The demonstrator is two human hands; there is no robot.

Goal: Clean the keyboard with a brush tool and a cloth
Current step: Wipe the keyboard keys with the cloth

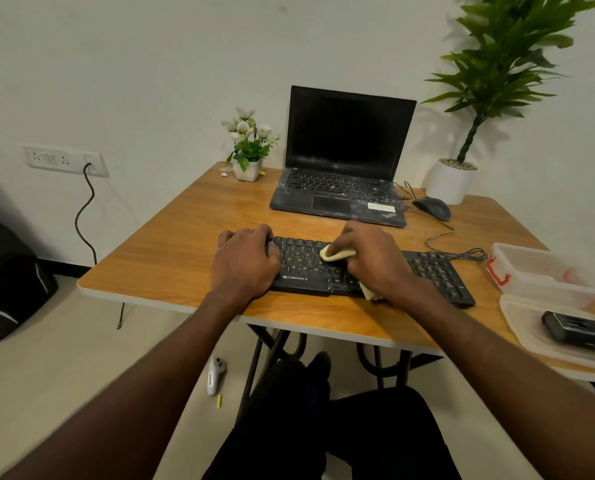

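The keyboard lies near the front edge of the table, roughly centred, running at a slight angle towards the right edge. The left hand rests over the left end of the keyboard, fingers curled over its far edge, bracing it against the tabletop. The right hand grasps the cloth, a pale yellow piece bunched under the fingers and pressed onto the middle key rows; a tail of the cloth shows below the palm at the keyboard's front edge.

Step in hand, as judged: the cloth wipe. No brush tool can be identified with certainty; a dark object lies in the clear tray at the front right corner, but what it is cannot be told.

Next move, as judged: the keys under the left hand and the number pad at the right end are not covered by the cloth. Reaching them calls for a steady stroke along the rows with light pressure, and for the bracing hand to shift clear when the cloth arrives there.

The laptop stands open at the back edge, with the mouse to its right.
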